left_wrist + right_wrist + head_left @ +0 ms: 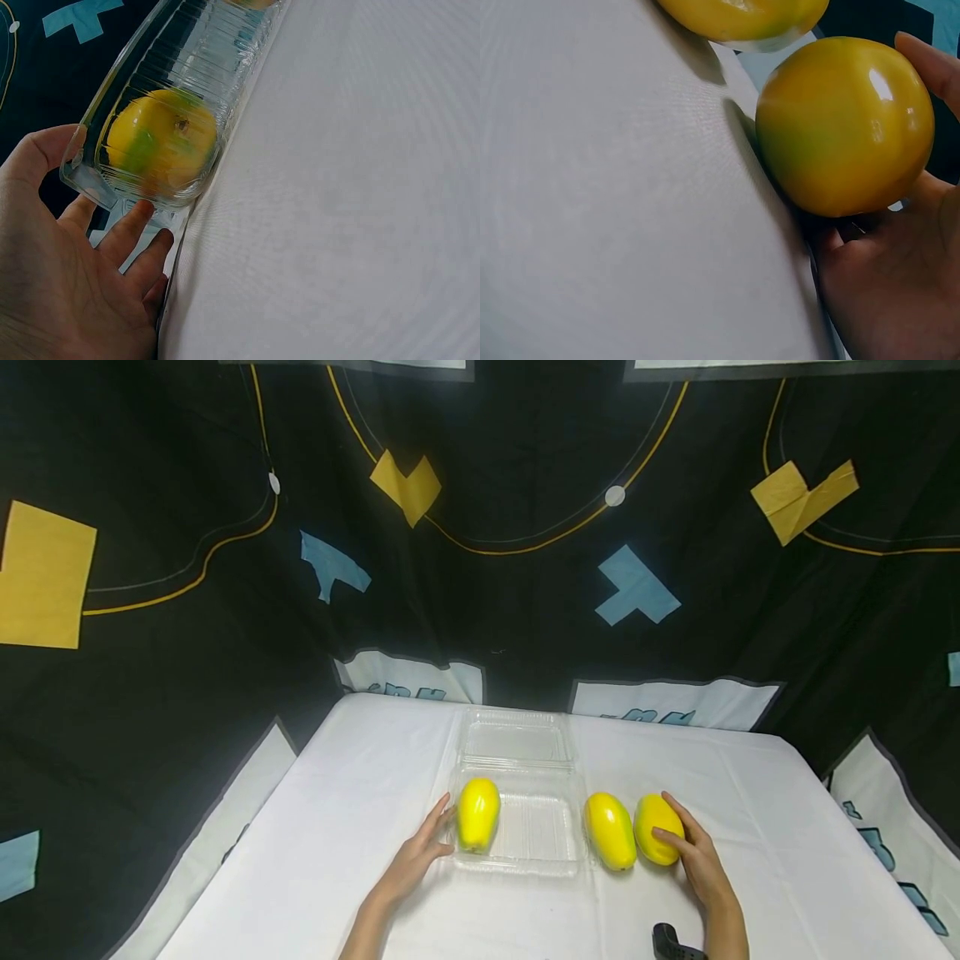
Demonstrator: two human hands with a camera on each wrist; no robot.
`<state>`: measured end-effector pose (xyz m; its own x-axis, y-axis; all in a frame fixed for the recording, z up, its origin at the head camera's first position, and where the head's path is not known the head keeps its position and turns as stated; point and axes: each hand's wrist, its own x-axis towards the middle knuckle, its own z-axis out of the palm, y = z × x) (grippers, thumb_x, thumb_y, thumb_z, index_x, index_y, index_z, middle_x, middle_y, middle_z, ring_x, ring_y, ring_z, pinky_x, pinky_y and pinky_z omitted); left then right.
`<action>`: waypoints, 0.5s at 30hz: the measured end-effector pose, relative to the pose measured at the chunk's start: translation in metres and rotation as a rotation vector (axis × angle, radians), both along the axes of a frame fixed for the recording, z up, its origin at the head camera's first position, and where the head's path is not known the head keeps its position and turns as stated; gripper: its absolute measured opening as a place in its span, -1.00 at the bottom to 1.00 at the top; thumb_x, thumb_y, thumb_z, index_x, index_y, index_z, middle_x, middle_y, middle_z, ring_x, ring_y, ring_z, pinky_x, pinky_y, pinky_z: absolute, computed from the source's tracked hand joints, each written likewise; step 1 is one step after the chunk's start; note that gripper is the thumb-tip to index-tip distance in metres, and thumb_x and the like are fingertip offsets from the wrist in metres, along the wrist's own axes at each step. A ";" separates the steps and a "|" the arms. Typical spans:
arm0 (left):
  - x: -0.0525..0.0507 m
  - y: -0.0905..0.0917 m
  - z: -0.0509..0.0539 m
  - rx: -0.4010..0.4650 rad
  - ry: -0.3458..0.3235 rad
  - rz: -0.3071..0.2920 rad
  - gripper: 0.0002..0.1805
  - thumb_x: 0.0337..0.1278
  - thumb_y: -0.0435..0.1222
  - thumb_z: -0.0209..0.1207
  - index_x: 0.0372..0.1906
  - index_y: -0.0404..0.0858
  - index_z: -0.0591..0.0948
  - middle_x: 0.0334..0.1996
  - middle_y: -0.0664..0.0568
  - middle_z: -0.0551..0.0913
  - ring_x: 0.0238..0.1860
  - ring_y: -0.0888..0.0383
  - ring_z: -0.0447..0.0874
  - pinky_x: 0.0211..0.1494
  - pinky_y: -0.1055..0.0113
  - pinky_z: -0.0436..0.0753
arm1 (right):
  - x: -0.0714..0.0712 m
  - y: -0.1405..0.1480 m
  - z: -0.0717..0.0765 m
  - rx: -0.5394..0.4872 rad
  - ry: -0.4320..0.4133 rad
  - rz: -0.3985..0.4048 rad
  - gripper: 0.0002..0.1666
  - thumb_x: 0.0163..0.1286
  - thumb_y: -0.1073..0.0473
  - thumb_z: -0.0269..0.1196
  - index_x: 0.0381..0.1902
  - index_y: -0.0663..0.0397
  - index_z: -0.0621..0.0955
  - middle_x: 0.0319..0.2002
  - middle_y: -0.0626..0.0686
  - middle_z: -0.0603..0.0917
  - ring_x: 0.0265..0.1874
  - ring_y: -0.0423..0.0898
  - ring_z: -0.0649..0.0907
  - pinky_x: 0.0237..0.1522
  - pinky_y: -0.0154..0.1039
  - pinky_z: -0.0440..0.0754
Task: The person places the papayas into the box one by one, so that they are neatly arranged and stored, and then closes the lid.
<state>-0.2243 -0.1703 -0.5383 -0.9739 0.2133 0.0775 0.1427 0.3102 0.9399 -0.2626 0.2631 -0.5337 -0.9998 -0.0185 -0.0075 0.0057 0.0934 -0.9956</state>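
A clear plastic clamshell box [536,827] lies with its lid [515,737] folded back. One yellow mango [478,814] is inside at the left, showing through the ridged wall in the left wrist view. My left hand [411,862] holds the box at its left edge, thumb and fingers against the rim and side wall. To the right of the box, my right hand [693,856] grips a second mango [660,829], thumb on the near side and fingers on the far side. A third mango [610,831] lies between that one and the box.
White cloth covers the table [765,843]. A black strap-like device [671,942] sits by the right wrist. Behind the table hangs a dark patterned curtain [510,610] with yellow and blue patches.
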 end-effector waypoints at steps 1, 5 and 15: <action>0.000 0.000 0.000 0.003 -0.002 -0.002 -0.28 0.21 -0.16 -0.03 0.44 0.16 -0.01 0.37 -0.04 0.18 0.38 -0.17 -0.04 0.19 -0.40 -0.02 | 0.000 0.000 0.000 0.001 -0.002 -0.001 -0.15 0.25 0.17 0.22 0.42 0.05 0.11 0.45 0.11 -0.11 0.41 0.08 -0.12 0.37 0.05 -0.19; -0.001 0.000 -0.001 0.007 0.004 -0.014 -0.28 0.22 -0.18 -0.03 0.45 0.12 -0.02 0.37 -0.06 0.17 0.38 -0.19 -0.04 0.18 -0.40 -0.01 | -0.001 0.000 0.000 0.000 -0.016 0.000 -0.12 0.21 0.16 0.26 0.42 0.04 0.12 0.45 0.13 -0.09 0.40 0.11 -0.09 0.36 0.07 -0.16; 0.014 0.005 0.033 0.004 -0.018 -0.019 -0.28 0.22 -0.26 -0.05 0.46 -0.12 -0.03 0.35 -0.21 0.15 0.36 -0.27 -0.04 0.18 -0.41 0.00 | -0.003 -0.003 0.004 0.064 -0.033 -0.028 -0.03 0.15 0.09 0.34 0.42 0.03 0.11 0.44 0.12 -0.06 0.39 0.12 -0.04 0.35 0.07 -0.04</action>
